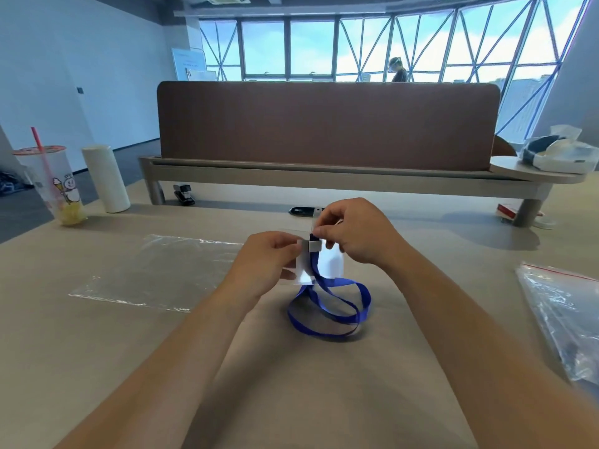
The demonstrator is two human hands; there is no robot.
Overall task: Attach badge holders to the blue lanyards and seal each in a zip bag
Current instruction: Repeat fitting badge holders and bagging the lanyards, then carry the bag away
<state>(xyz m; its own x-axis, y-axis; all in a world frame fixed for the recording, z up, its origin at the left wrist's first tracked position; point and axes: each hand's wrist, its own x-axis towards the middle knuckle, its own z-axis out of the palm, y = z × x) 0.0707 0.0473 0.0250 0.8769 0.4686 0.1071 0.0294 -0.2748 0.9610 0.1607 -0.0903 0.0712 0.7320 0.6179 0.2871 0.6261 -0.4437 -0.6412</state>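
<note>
Above the middle of the table I hold a clear badge holder (330, 265) with a white insert. My left hand (269, 257) pinches its left edge. My right hand (355, 231) grips the metal clip (313, 246) at the end of the blue lanyard (330, 306), right at the holder's top edge. The lanyard's loop hangs down and rests coiled on the table below my hands. A flat clear zip bag (155, 270) lies on the table to the left of my hands.
Another clear bag with a red zip strip (564, 306) lies at the right edge. A drink cup with a pink straw (55, 186) and a white cylinder (105, 178) stand at the far left. A brown divider (327, 124) closes the back; a stapler (184, 193) sits beneath it.
</note>
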